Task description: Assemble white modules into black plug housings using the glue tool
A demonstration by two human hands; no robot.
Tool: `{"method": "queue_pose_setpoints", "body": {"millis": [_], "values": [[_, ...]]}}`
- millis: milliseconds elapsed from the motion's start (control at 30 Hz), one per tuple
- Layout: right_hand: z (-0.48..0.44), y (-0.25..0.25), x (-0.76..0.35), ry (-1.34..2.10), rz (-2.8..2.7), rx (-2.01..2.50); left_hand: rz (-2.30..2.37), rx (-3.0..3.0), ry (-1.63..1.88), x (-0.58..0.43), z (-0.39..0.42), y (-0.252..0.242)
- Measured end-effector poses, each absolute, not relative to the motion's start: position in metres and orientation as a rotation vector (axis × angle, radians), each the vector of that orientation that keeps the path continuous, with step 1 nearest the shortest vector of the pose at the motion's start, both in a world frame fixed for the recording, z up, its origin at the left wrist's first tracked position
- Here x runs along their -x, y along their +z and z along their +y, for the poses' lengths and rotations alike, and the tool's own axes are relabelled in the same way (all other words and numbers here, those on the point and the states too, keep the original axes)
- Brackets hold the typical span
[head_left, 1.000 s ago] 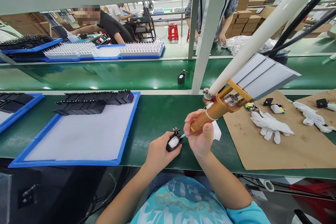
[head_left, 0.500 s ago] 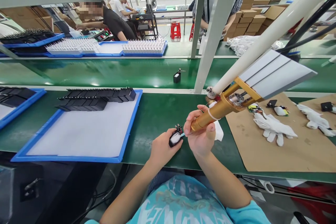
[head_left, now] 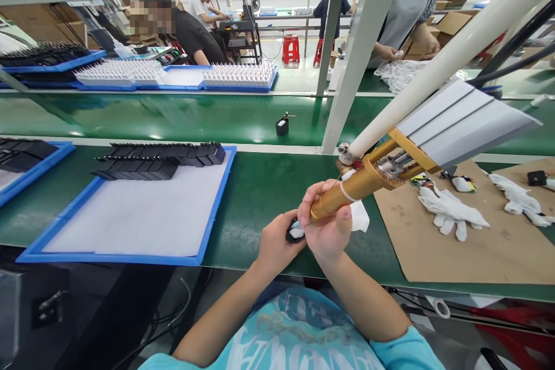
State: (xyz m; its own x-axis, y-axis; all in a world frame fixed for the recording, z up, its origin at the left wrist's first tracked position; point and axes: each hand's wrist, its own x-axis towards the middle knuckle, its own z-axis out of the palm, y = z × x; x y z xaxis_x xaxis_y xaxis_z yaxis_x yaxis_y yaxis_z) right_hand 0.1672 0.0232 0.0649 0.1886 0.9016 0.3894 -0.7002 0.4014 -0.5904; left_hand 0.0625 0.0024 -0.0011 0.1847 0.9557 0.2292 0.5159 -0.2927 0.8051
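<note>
The black housing is over the near part of the green surface, clasped in the left hand, which partly hides its long axis. Just to its right, the right hand grasps 1 gold tool slanting down-left toward it. Farther left, 1 blue-rimmed tray carries 2 rows of black cases.

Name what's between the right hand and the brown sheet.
Head view: between the right hand and brown sheet, a white piece, perhaps paper, lies on the green bench.
</note>
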Motion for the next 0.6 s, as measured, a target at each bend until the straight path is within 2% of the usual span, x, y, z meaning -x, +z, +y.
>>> {"method": "queue_pose_setpoints", "body": {"millis": [167,400,600], "values": [[0.023,0.067,-0.168,1.137,-0.759,0.404,1.382,-1.932,0.974,-0.062,0.002,0.003],[0.026,0.066,-0.175,1.100,-0.750,0.395,1.615,-2.046,0.777,-0.046,0.008,-0.003],[0.035,0.050,-0.205,0.941,-0.832,0.505,1.549,-1.932,0.610,-0.013,0.019,-0.006]]}}
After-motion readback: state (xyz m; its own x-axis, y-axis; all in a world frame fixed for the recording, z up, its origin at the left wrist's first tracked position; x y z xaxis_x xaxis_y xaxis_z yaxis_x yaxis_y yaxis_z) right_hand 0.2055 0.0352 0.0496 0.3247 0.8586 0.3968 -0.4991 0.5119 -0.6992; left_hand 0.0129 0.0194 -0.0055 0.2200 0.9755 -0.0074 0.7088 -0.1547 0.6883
